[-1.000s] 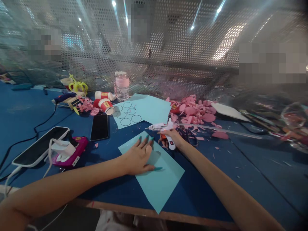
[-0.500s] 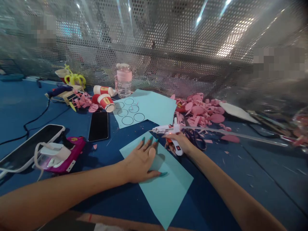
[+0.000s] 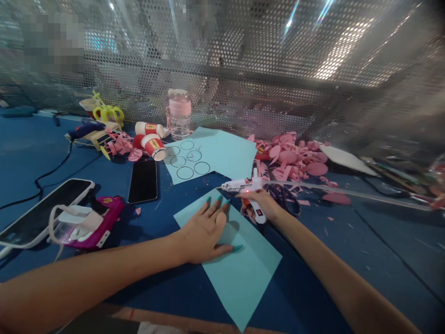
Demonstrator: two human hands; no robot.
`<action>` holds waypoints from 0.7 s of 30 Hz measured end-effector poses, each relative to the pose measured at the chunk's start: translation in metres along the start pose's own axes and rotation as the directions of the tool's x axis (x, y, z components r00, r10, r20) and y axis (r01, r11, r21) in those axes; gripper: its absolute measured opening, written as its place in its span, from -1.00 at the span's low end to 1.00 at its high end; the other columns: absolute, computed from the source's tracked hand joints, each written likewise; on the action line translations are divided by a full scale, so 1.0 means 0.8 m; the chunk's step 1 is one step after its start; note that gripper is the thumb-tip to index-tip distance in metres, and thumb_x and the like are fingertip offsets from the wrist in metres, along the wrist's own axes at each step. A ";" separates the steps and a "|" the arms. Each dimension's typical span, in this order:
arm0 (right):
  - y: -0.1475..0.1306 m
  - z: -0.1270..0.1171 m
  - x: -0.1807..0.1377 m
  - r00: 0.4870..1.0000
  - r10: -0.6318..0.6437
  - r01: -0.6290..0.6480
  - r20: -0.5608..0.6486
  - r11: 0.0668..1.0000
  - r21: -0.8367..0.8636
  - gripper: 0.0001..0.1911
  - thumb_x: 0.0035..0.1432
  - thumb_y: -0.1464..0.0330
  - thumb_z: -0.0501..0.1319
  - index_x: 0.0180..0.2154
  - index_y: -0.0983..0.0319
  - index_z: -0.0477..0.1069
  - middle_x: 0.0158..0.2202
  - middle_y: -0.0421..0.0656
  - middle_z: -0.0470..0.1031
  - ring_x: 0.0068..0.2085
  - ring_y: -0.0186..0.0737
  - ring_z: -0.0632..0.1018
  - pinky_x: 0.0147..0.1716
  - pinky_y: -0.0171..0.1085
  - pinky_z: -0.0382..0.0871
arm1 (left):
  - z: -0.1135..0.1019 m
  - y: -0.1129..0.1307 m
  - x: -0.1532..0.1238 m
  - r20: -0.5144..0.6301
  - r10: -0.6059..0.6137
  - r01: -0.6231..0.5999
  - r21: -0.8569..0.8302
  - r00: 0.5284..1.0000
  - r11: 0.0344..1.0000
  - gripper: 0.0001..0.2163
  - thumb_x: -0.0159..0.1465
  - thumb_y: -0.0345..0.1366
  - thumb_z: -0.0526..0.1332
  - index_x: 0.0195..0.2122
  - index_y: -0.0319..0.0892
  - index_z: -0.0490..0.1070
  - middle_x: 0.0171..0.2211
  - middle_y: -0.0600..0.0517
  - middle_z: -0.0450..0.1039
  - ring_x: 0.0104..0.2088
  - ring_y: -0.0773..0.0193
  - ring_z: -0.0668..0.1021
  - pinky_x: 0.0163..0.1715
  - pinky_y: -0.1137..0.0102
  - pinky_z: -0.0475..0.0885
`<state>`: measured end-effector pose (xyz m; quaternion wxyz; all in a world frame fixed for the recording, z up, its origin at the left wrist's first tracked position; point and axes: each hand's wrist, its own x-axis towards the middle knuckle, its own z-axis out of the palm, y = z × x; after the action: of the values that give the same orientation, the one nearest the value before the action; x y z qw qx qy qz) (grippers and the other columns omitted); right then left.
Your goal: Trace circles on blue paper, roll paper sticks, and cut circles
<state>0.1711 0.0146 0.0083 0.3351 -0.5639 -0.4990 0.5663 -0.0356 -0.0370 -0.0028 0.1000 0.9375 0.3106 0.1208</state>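
A light blue sheet of paper [image 3: 243, 283] lies slantwise on the blue table. My left hand [image 3: 203, 229] rests flat on its upper part, fingers spread, long teal nails towards the far corner. In my right hand [image 3: 262, 204] is a white hot glue gun [image 3: 243, 185], my fingers wrapped round its handle. A small red light glows on its body. Its nozzle points left, close to the sheet's far corner; whether it touches the paper I cannot tell. A long clear glue stick [image 3: 330, 188] sticks out behind the gun to the right.
More blue sheets [image 3: 225, 148], one with drawn circles, lie behind. Pink paper cut-outs [image 3: 288, 155] are heaped at the back right. At left are a black phone [image 3: 143, 182], a magenta case [image 3: 107, 218], paper cups [image 3: 155, 146] and a pink-lidded bottle [image 3: 180, 113]. A perforated screen [image 3: 243, 79] stands behind.
The view has shifted very slightly. Both hands keep nearly the same pose, the left flat on the sheet and the right around the glue gun.
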 end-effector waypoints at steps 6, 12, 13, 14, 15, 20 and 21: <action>0.000 0.001 0.000 1.000 0.002 -0.002 0.001 1.000 0.009 -0.67 -0.20 0.19 0.26 -0.76 0.25 0.29 -0.85 -0.24 0.29 -0.83 -0.38 0.30 -0.79 -0.37 0.25 | 0.001 0.000 0.000 -0.007 0.004 -0.004 -0.018 1.000 1.000 -0.44 0.21 0.07 -0.02 0.06 -0.28 0.10 0.22 -0.24 -0.01 0.25 -0.01 -0.05 0.17 0.07 0.01; 0.001 0.002 0.000 1.000 0.025 -0.024 -0.018 0.999 0.035 -0.66 -0.26 0.18 0.29 -0.76 0.25 0.28 -0.83 -0.25 0.31 -0.84 -0.37 0.30 -0.87 -0.39 0.17 | 0.001 0.000 0.000 0.005 0.001 0.000 -0.028 1.000 1.000 -0.46 0.20 0.04 0.03 0.02 -0.31 0.14 0.21 -0.28 0.01 0.24 -0.04 -0.04 0.18 0.09 -0.01; 0.001 0.002 -0.001 0.999 0.029 -0.028 -0.024 0.999 0.040 -0.67 -0.26 0.18 0.29 -0.76 0.25 0.27 -0.82 -0.25 0.31 -0.84 -0.37 0.30 -0.87 -0.38 0.17 | 0.001 0.000 0.000 -0.002 0.002 -0.002 -0.030 1.000 1.000 -0.46 0.20 0.04 0.02 0.03 -0.31 0.14 0.21 -0.27 0.01 0.25 -0.03 -0.04 0.18 0.09 0.00; 0.000 0.002 -0.001 0.999 0.034 -0.033 -0.028 0.999 0.043 -0.67 -0.26 0.19 0.29 -0.75 0.25 0.27 -0.82 -0.25 0.31 -0.83 -0.37 0.30 -0.87 -0.38 0.18 | 0.002 0.000 0.000 -0.011 0.003 -0.003 -0.028 1.000 1.000 -0.46 0.21 0.05 0.01 0.04 -0.30 0.13 0.21 -0.26 0.01 0.25 -0.02 -0.05 0.18 0.09 0.00; -0.001 0.003 -0.002 0.999 0.037 -0.036 -0.029 0.998 0.042 -0.68 -0.26 0.19 0.30 -0.75 0.25 0.27 -0.82 -0.25 0.31 -0.83 -0.37 0.30 -0.87 -0.38 0.18 | 0.002 0.000 0.000 -0.016 0.004 -0.005 -0.024 1.000 1.000 -0.46 0.21 0.05 0.00 0.05 -0.28 0.12 0.22 -0.24 0.00 0.25 -0.02 -0.05 0.18 0.08 0.00; -0.005 0.003 -0.005 0.999 0.044 -0.043 -0.014 0.998 0.038 -0.67 -0.29 0.18 0.30 -0.77 0.24 0.26 -0.82 -0.25 0.30 -0.83 -0.37 0.29 -0.89 -0.38 0.18 | 0.003 -0.001 -0.001 -0.020 0.012 -0.012 -0.030 1.000 0.999 -0.45 0.22 0.05 -0.03 0.09 -0.28 0.08 0.22 -0.23 0.00 0.25 0.00 -0.05 0.18 0.07 -0.01; -0.006 0.003 -0.005 0.999 0.047 -0.047 -0.016 0.998 0.037 -0.67 -0.29 0.18 0.30 -0.77 0.24 0.27 -0.82 -0.25 0.31 -0.83 -0.37 0.29 -0.89 -0.38 0.18 | 0.002 -0.002 -0.001 -0.021 0.013 -0.014 -0.036 1.000 0.999 -0.44 0.22 0.05 -0.03 0.09 -0.28 0.07 0.22 -0.24 -0.01 0.25 0.01 -0.06 0.18 0.07 -0.01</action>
<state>0.1684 0.0115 0.0136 0.3364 -0.5741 -0.4721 0.5783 -0.0363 -0.0368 -0.0052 0.1130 0.9363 0.3030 0.1370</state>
